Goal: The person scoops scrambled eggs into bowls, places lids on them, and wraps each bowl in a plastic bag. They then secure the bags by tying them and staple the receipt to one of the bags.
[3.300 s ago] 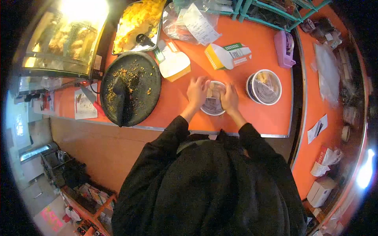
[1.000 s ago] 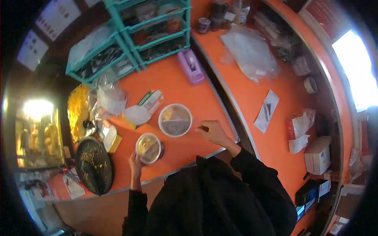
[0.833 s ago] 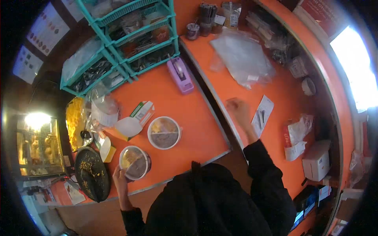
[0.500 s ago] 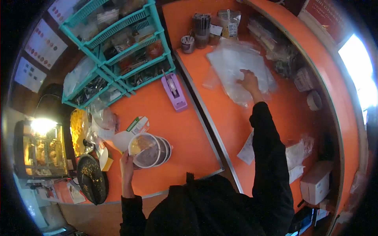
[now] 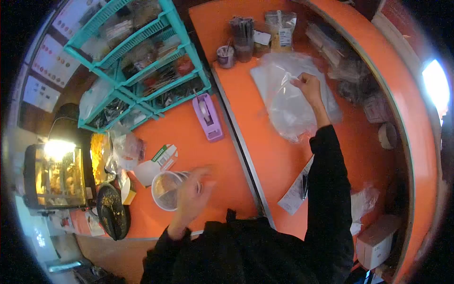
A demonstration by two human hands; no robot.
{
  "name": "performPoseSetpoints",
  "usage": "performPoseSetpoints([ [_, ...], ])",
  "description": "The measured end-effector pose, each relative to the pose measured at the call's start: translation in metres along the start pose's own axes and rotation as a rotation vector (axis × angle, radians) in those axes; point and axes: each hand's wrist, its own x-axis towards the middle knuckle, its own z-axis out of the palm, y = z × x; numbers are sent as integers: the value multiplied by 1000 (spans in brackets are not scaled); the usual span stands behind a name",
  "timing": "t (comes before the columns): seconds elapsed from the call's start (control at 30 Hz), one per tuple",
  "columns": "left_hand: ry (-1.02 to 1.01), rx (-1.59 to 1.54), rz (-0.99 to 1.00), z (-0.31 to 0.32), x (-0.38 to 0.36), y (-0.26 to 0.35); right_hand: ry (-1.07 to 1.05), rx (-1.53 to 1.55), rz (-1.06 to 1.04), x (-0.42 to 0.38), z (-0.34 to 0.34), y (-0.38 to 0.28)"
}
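Observation:
My right hand (image 5: 309, 88) is closed in a pinch on the top clear plastic bag (image 5: 287, 111) of a pile on the right part of the orange counter. My left hand (image 5: 193, 196), smeared by motion, is over the right side of a round lidded tub (image 5: 166, 190); whether it grips the tub cannot be made out. A purple tape dispenser (image 5: 208, 117) stands between the two hands, farther back. Just behind the tub lies a white and green card (image 5: 164, 157).
Teal stacked baskets (image 5: 137, 90) stand at the back left. A lit glass cabinet (image 5: 59, 177) and a dark oval dish (image 5: 112, 213) are at the left. Cups of straws (image 5: 242, 40) stand at the back. A white box (image 5: 376, 241) and paper slip (image 5: 295, 194) are at the right.
My right hand has gone from spread fingers over the bags to a pinch, and the top bag has shifted. My left hand has moved from the tub's left side to its right.

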Motion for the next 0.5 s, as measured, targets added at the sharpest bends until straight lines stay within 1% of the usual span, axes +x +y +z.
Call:
performPoseSetpoints([
  [0.03, -159, -71, 332, 24, 19, -5, -40, 31, 67, -16, -5, -29],
  [0.07, -263, -156, 367, 42, 33, 8, 36, 54, -109, -32, -2, -46],
  [0.1, -290, -244, 396, 68, 51, -2, 116, 78, -286, -48, 1, -60],
  [0.17, -210, -737, 243, 110, 87, -8, 105, 29, -380, -81, 5, -85],
  [0.23, -70, -593, 279, 120, 129, -14, -20, 120, -285, -109, 6, -103],
  [0.27, -106, -728, 195, 112, 132, -5, -77, 161, -234, -119, 6, -109],
  [0.33, -192, -1001, 18, 103, 130, 13, -83, 145, -251, -135, 15, -117],
  [0.37, -114, -971, 37, 104, 130, 9, -84, 135, -256, -140, 21, -116],
  [0.43, 35, -908, 71, 109, 131, -3, -59, 126, -371, -148, 43, -102],
  [0.47, 21, -1209, 92, 102, 122, 8, -51, 124, -431, -151, 48, -100],
  [0.5, -4, -1198, 50, 105, 125, -2, -47, 69, -426, -156, 48, -100],
])
